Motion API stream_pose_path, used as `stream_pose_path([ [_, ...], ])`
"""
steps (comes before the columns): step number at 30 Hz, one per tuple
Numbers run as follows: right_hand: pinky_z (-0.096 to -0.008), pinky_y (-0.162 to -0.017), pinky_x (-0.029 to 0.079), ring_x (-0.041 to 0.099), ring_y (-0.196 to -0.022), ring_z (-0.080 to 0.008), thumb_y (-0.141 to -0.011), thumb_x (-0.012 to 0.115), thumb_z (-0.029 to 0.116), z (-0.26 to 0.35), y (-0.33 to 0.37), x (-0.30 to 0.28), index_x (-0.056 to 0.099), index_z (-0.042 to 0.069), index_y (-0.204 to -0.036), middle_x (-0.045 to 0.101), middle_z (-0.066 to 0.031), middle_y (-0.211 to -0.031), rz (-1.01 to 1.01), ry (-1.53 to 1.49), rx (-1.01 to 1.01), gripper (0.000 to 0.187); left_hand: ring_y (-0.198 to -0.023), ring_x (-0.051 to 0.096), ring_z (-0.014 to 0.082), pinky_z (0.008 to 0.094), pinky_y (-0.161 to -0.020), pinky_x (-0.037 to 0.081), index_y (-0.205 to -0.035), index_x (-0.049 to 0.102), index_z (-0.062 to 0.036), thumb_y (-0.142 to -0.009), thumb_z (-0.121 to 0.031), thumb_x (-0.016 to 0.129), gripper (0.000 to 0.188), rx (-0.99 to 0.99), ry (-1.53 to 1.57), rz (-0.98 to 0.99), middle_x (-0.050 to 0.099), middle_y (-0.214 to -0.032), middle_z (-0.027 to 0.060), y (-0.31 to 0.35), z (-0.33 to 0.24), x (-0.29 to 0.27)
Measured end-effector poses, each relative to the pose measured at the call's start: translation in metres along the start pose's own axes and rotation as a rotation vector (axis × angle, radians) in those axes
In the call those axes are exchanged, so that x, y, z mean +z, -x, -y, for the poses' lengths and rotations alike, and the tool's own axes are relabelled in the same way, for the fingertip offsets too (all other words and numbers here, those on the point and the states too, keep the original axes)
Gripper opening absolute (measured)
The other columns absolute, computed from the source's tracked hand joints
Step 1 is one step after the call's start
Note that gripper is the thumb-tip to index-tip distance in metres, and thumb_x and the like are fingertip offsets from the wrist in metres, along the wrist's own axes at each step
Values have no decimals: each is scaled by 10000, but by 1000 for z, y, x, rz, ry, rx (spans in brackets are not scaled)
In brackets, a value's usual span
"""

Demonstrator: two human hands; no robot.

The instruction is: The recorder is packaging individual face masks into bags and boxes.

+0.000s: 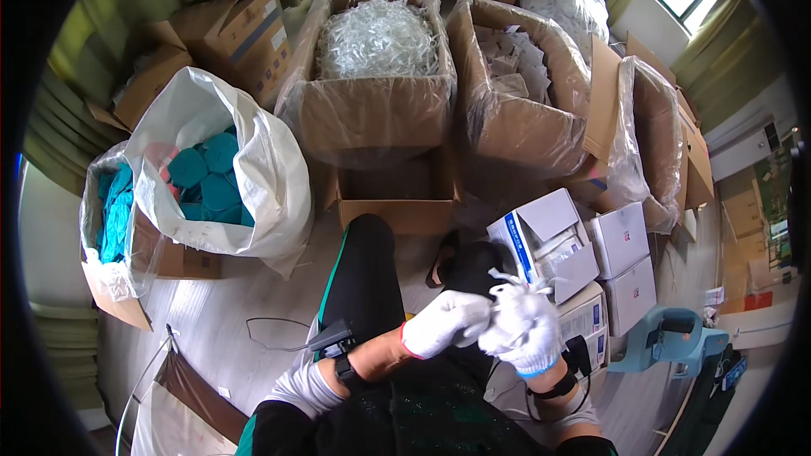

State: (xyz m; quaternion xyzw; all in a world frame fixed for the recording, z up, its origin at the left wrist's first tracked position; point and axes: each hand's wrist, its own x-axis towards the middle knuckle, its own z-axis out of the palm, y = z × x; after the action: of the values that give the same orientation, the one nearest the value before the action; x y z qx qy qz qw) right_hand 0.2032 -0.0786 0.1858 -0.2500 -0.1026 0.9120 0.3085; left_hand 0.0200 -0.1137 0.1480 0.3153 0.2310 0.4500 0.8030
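Observation:
Both hands wear white knit gloves and meet above my lap. My left hand (pixel 446 323) is closed, its fingertips pressed together beside the right one. What it pinches, if anything, is hidden. My right hand (pixel 525 333) is curled round a small bunch of thin white strips (pixel 512 280), whose loose ends stick up past the fingers. Just beyond the right hand stands an open white carton (pixel 547 238) with a blue side, its flaps spread and white packets inside. Straight ahead, past my knees, sits a low open cardboard box (pixel 397 209).
A plastic-lined box (pixel 378 110) heaped with clear shredded strips stands ahead. Right of it is a lined box (pixel 528 131) of white pieces. At left, a white sack (pixel 279 177) holds teal bundles. Closed white cartons (pixel 619 241) and a blue plastic stool (pixel 659 346) stand at right.

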Motion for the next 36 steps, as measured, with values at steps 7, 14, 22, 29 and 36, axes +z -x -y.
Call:
stream_pose_path([
  [7, -322, -437, 300, 366, -447, -121, -952, 530, 355, 2, 7, -7, 423, 202, -640, 384, 40, -529, 222, -284, -325, 364, -519, 367, 96, 259, -495, 272, -577, 438, -109, -975, -259, 499, 429, 34, 110, 46, 385, -602, -14, -22, -15, 17],
  [14, -215, -360, 294, 340, -402, -65, -1070, 419, 284, 106, 57, -17, 440, 157, -753, 378, 27, -542, 208, -17, -985, 343, -460, 311, 108, 259, -433, 241, -635, 454, -151, -916, -171, 530, 292, -414, 584, -419, 338, -592, -34, -29, 31, -65],
  [22, -318, -686, 431, 528, -700, -149, -944, 594, 209, 27, -46, -84, 544, 106, -828, 479, 7, -691, -60, -166, -283, 163, -1439, 320, 368, 517, -1128, 311, -1510, 345, -90, -985, -364, 520, 618, -260, 555, -1053, 388, -1527, 240, -156, -5, -255],
  [29, -297, -678, 475, 538, -741, -172, -887, 626, 100, -5, -107, -109, 554, 91, -831, 529, -41, -758, -192, -296, -54, 92, -1120, 640, 311, 417, -942, 526, -1385, 464, 5, -1014, -238, 514, 446, -61, -18, -315, 621, -1255, 194, -100, 51, -212],
  [36, -433, -937, 512, 633, -1036, -275, -1038, 372, 539, -1, -118, -89, 599, 104, -1174, 661, -92, -1117, -67, -171, 23, 509, -1231, 570, 366, 405, -1043, 448, -1385, 499, -31, -823, -323, 777, 691, 30, -1164, -484, 590, -1297, 222, -78, 41, -100],
])
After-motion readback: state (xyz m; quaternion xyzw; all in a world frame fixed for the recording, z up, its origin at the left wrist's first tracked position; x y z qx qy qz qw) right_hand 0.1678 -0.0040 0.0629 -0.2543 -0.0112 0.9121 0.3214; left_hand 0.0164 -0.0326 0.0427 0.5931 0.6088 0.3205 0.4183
